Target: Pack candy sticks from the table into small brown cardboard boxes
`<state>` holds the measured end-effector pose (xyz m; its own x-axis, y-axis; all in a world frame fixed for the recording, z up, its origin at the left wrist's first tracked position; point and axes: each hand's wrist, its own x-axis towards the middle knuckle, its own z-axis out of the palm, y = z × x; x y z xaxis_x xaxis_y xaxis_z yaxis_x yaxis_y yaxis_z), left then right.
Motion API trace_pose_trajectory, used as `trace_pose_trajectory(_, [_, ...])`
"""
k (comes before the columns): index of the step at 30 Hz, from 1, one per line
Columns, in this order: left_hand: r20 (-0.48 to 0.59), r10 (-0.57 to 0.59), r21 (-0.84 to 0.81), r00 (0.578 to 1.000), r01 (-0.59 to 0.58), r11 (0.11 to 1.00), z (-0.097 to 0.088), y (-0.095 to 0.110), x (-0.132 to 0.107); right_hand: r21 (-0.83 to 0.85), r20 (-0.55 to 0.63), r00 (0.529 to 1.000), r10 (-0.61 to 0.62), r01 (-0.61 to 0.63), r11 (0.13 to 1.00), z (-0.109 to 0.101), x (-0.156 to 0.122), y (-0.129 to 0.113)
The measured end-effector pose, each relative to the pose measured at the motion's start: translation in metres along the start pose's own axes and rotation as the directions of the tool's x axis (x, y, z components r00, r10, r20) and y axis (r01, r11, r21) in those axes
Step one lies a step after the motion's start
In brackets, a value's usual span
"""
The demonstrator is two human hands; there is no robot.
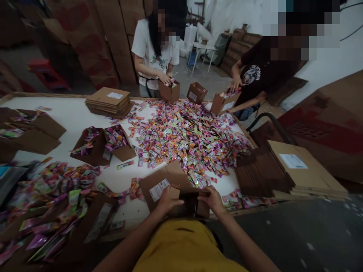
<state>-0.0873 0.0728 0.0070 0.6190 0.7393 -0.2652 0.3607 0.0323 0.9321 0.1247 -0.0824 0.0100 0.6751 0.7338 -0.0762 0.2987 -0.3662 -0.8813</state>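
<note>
A brown cardboard box (170, 175) with a white label stands at the near table edge, right in front of my body. Its top is open and the inside looks dark. My left hand (168, 201) grips the box's left side, the thumb over a small flap. On the opposite side my right hand (212, 200) pinches the right flap between thumb and fingers. Just beyond the box spreads a large heap of small colourful packets (187, 136).
Two packet-filled boxes (106, 156) stand left of the heap. Flattened cartons (109, 99) lie stacked at the back left, more cartons (306, 166) at right. Across the table, two people handle boxes (169, 92). Loose packets and an open box (96, 223) are at near left.
</note>
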Motion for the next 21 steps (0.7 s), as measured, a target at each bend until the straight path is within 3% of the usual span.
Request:
trace_pose_trajectory(2, [-0.055,0.064,-0.048,0.996,-0.066,0.997,0.007,-0.007,0.003,-0.006,0.063,0.99,-0.127,0.128,0.992,-0.003,-0.011,-0.002])
trace_pose_trajectory(5, [-0.052,0.233,-0.131,0.971,-0.238,0.962,-0.003,-0.018,-0.006,0.056,0.263,0.927,-0.269,0.264,0.963,-0.019,-0.038,-0.008])
trace_pose_trajectory(7, [0.038,0.33,-0.086,0.943,-0.326,0.941,-0.017,-0.026,-0.017,0.017,0.411,0.867,-0.282,0.302,0.953,-0.029,-0.056,-0.009])
trace_pose_trajectory(9, [0.167,0.405,0.05,0.899,-0.418,0.907,-0.03,-0.032,-0.028,-0.085,0.486,0.832,-0.269,0.351,0.932,-0.034,-0.067,-0.007])
trace_pose_trajectory(11, [0.274,0.453,0.203,0.848,-0.511,0.835,-0.038,-0.03,-0.036,-0.164,0.438,0.85,-0.293,0.396,0.904,-0.031,-0.068,-0.002])
trace_pose_trajectory(13, [0.307,0.453,0.351,0.837,-0.542,0.764,-0.04,-0.019,-0.039,-0.199,0.306,0.879,-0.366,0.435,0.878,-0.023,-0.061,0.005])
trace_pose_trajectory(17, [0.256,0.502,0.671,0.826,-0.526,0.523,-0.028,0.011,-0.034,-0.296,0.058,0.847,-0.528,0.52,0.801,0.002,-0.048,0.016])
trace_pose_trajectory(19, [0.217,0.571,0.777,0.791,-0.494,0.389,-0.02,0.022,-0.03,-0.37,0.011,0.825,-0.565,0.528,0.764,0.014,-0.049,0.019])
trace_pose_trajectory(21, [0.179,0.593,0.846,0.785,-0.431,0.314,-0.015,0.03,-0.028,-0.437,0.021,0.822,-0.569,0.519,0.734,0.024,-0.054,0.02])
